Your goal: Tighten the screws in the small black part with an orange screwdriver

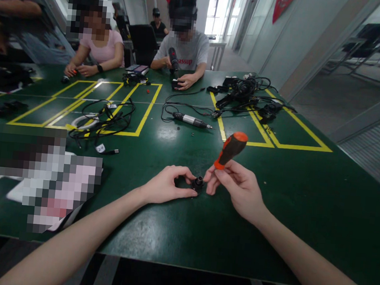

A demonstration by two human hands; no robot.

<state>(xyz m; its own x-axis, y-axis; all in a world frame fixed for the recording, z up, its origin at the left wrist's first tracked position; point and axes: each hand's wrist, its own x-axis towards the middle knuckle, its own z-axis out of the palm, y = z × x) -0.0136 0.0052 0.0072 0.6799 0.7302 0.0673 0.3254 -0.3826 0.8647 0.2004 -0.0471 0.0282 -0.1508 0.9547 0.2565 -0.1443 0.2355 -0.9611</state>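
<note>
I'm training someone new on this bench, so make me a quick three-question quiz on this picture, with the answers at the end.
1. Which hand holds the screwdriver with the orange-and-dark handle? A) left; B) right; C) both.
2. True or false: the small black part is between the thumb and fingers of the left hand.
3. Fill the gap: the tape marking out areas on the green table is ____.

Key: 1. B, the right hand. 2. True. 3. Yellow.
</note>
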